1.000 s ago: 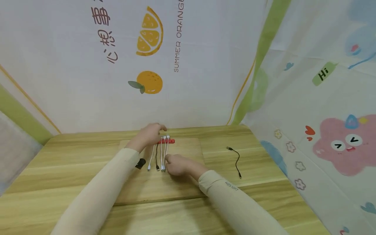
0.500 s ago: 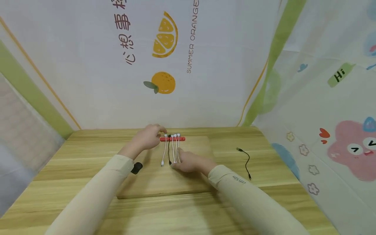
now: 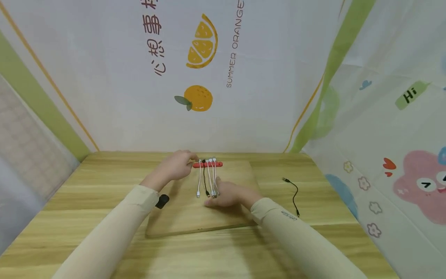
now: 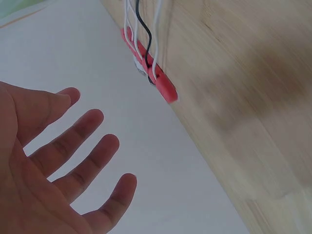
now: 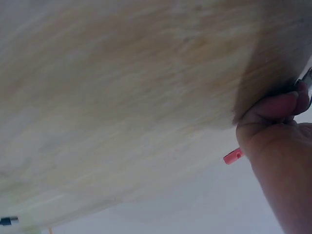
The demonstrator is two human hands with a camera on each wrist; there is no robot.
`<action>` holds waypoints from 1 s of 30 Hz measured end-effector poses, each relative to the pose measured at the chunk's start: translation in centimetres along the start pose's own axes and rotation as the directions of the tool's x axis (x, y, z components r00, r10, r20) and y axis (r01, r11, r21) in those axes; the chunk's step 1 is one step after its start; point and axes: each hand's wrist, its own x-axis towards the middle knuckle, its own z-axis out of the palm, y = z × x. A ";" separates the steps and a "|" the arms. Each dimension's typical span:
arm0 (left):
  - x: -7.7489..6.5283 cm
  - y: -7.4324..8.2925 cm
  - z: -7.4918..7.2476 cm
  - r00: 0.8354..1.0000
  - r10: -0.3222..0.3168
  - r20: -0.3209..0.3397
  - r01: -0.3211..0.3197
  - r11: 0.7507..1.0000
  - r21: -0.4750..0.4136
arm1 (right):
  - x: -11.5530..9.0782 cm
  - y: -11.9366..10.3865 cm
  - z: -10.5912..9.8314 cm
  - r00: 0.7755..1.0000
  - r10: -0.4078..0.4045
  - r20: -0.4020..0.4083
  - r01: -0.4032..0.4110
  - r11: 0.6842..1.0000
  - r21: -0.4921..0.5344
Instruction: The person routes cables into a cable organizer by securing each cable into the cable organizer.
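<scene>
A red cable holder strip (image 3: 208, 164) lies near the far edge of a wooden board (image 3: 181, 213), with several short white cables (image 3: 215, 174) and a black USB cable (image 3: 204, 180) in its slots. Their plug ends point toward me. Just left of the strip, my left hand (image 3: 178, 164) holds nothing; its fingers (image 4: 87, 156) are spread and loosely bent in the left wrist view. My right hand (image 3: 228, 193) is beside the rightmost white cables, thumb extended below their plug ends. In the right wrist view its thumb hides most fingers, with a plug at the frame's edge.
A loose black cable (image 3: 295, 195) lies on the wooden table (image 3: 87, 201) to the right of the board. A small black object (image 3: 162, 201) sits by the left sleeve. Printed cloth (image 3: 261, 97) hangs behind the table and along the right.
The right hand has loosened around the white cable ends, its thumb now extended away from them. The left hand stays by the strip's left end. The head view has shifted left.
</scene>
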 end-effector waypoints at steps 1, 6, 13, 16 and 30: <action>0.0 0.2 0.0 1.000 0.001 0.000 -0.001 1.000 0.002 | -0.1 -0.3 0.0 1.000 0.000 -0.003 0.000 1.000 -0.019; 0.1 0.7 0.2 1.000 0.014 0.013 -0.014 1.000 0.000 | -0.3 -1.6 0.5 1.000 0.007 0.007 -0.006 0.997 -0.077; -0.2 1.3 0.9 0.999 0.031 0.035 -0.031 0.999 -0.009 | 0.0 -2.2 1.5 1.000 0.025 0.000 -0.025 0.998 -0.057; -0.5 2.4 1.0 0.997 0.067 0.022 -0.068 0.997 0.028 | 0.0 -1.2 1.2 0.999 -0.030 -0.033 0.031 1.000 0.005; -6.4 9.5 -0.3 0.988 0.136 -0.068 -0.126 0.983 0.136 | -9.2 3.1 -5.1 0.999 0.022 0.048 -0.026 0.997 0.071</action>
